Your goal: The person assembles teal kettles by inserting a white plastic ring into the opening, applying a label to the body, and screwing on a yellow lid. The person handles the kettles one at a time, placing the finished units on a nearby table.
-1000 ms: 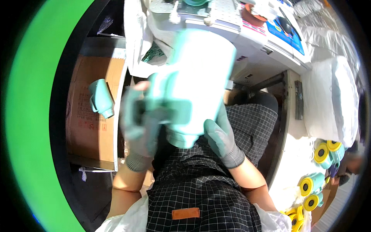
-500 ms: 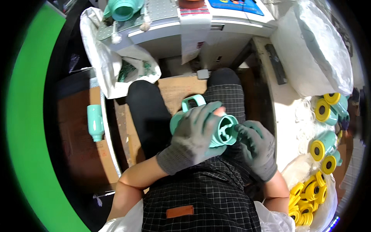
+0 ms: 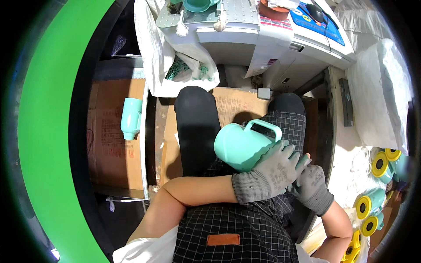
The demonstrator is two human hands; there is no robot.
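Note:
A mint-green plastic jug with a loop handle lies tilted over my lap, its broad base toward the left. My left hand, in a grey knit glove, is wrapped over the jug near its mouth end, just below the handle. My right hand, gloved the same way, is curled at the mouth, against the fingers of my left. The mouth itself is hidden behind both hands, and so is whatever my right fingers may hold.
Another mint-green jug lies on a brown carton at left. An open white sack with green scraps stands ahead, beside a grey machine. At right are yellow-ended green jugs, yellow caps and a large plastic bag.
The jug has turned so its mouth, visible before, now points right and away from view. My right hand has come in from apart to meet my left at the mouth. The head view has shifted.

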